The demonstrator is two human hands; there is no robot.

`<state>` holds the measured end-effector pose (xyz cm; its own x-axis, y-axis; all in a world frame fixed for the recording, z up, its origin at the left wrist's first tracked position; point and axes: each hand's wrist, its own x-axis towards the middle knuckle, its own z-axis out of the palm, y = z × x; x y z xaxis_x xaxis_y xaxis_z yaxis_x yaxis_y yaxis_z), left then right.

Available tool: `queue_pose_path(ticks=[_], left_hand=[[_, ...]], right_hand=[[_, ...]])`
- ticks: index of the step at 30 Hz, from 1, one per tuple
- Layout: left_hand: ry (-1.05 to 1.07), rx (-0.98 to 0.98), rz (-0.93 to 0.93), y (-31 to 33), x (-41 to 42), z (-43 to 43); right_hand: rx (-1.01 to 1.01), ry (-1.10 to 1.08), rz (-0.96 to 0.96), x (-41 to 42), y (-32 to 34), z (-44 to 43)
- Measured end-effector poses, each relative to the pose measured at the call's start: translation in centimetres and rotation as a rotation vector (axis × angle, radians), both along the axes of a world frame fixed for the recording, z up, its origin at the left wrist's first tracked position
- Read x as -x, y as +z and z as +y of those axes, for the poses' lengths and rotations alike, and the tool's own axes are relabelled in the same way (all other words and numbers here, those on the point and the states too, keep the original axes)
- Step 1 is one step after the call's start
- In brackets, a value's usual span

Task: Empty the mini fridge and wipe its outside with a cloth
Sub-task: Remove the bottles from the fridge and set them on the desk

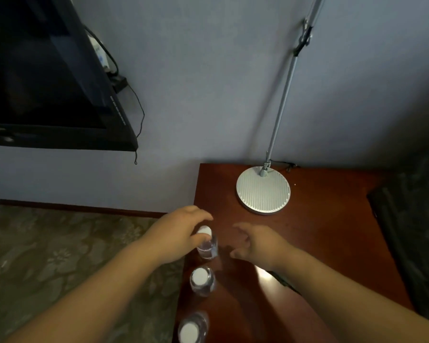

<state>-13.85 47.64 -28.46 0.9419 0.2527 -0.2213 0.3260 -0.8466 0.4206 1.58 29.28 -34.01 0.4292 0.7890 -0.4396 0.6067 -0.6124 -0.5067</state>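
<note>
The bottle (207, 249) nearest the lamp base (263, 194) is gripped at its cap by the left hand (178, 231); the right hand (258, 243) is held beside it, fingers loose, empty.

Three bottles (206, 246) (201, 280) (192, 329) at 6 o'clock, two hands (181, 231) (255, 241), one lamp (263, 194), one television (47, 82), one table (332, 231).

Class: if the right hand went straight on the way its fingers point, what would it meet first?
The right hand would probably meet the far bottle, held at its top by the left hand; depth is unclear.
</note>
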Motion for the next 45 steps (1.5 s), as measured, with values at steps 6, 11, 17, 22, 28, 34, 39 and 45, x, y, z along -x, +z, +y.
queue_pose_path(ticks=[6, 11, 17, 22, 28, 34, 39, 45], left_hand=[[-0.094, -0.006, -0.068, 2.8, -2.1, -4.1], [-0.235, -0.034, -0.111, 3.9, -5.0, -9.2], [-0.357, -0.059, -0.153, 5.3, -7.3, -18.1], [-0.399, -0.083, -0.202, 6.8, -7.8, -28.7], [-0.433, -0.119, -0.215, 7.7, -7.9, -41.9], [-0.446, -0.085, -0.249, 9.0, -8.4, -50.3], [-0.460, -0.062, -0.264, 9.6, -9.6, -52.4], [-0.458, -0.024, -0.292, 9.0, -10.6, -52.4]], right_hand=[[-0.043, -0.134, -0.095, -1.5, 4.3, -6.6], [-0.072, -0.219, -0.191, -2.5, 7.1, -13.7], [-0.111, -0.308, -0.257, -2.4, 9.7, -24.2], [-0.156, -0.374, -0.284, -1.7, 11.3, -35.7], [-0.172, -0.488, -0.281, -1.2, 12.7, -50.6], [-0.156, -0.539, -0.255, -0.9, 14.4, -58.9], [-0.163, -0.604, -0.263, -1.7, 14.9, -61.1], [-0.109, -0.602, -0.275, -2.8, 15.1, -61.0]])
